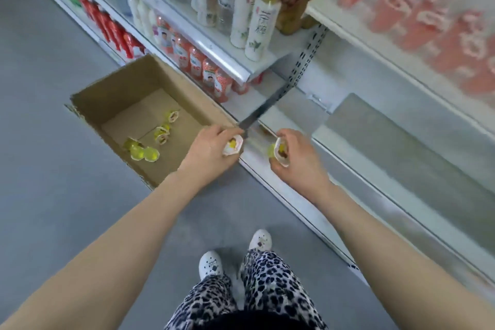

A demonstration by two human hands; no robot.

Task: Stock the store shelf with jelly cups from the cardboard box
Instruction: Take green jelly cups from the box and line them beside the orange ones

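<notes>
An open cardboard box stands on the floor against the shelving, with several yellow jelly cups lying on its bottom. My left hand grips one jelly cup just past the box's right corner. My right hand holds another jelly cup, yellow with a white lid, above the front edge of the low white shelf. Both hands are close together, a cup's width apart.
White store shelving runs diagonally from top left to lower right. Upper shelves carry white tea bottles, red-labelled bottles and pink cups. A dark slotted upright divides two bays. Grey floor and my shoes lie below.
</notes>
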